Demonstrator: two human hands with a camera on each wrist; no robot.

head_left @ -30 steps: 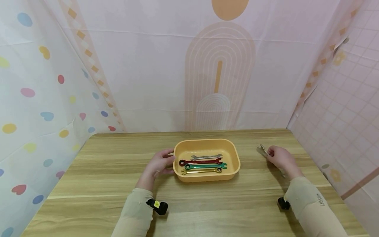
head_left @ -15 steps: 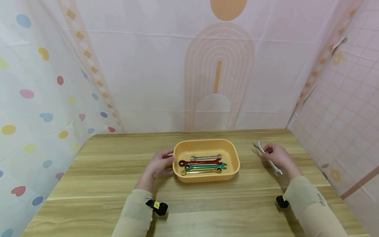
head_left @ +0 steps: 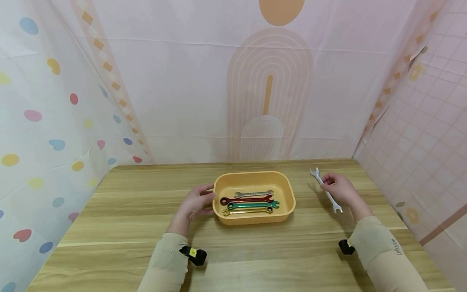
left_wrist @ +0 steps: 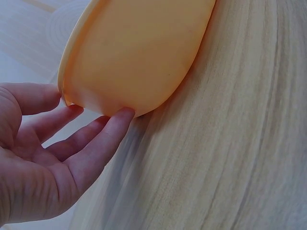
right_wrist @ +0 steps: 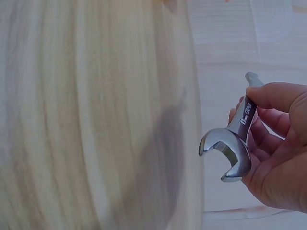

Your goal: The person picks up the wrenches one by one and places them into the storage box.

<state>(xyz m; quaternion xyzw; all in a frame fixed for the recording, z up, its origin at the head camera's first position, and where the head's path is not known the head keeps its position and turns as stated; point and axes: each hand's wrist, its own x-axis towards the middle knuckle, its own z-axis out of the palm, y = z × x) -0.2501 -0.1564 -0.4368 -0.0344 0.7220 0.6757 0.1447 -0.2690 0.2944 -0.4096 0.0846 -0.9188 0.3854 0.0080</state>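
My right hand [head_left: 342,190] pinches a silver double open-ended wrench [head_left: 330,198] between thumb and fingers at its shank, right of the tray. In the right wrist view one open wrench head [right_wrist: 243,152] points toward the camera, with the thumb over the shank. My left hand [head_left: 197,202] holds the left end of a yellow plastic tray [head_left: 251,220], thumb at the rim and fingers against the outer wall. Inside the tray lie a small silver wrench [head_left: 254,194], a red wrench [head_left: 246,200], a green wrench [head_left: 251,205] and a gold wrench [head_left: 248,211], roughly parallel.
The tray stands on a wood-grain table [head_left: 277,255]. Patterned cloth [head_left: 182,101] hangs behind the table's back edge and along both sides. A black wrist camera [head_left: 197,256] is strapped to the left sleeve, another black camera [head_left: 346,247] to the right.
The silver wrench in my right hand has swung round, so its full length now shows in front of the fingers. The right hand has risen slightly; left hand and tray keep their place.
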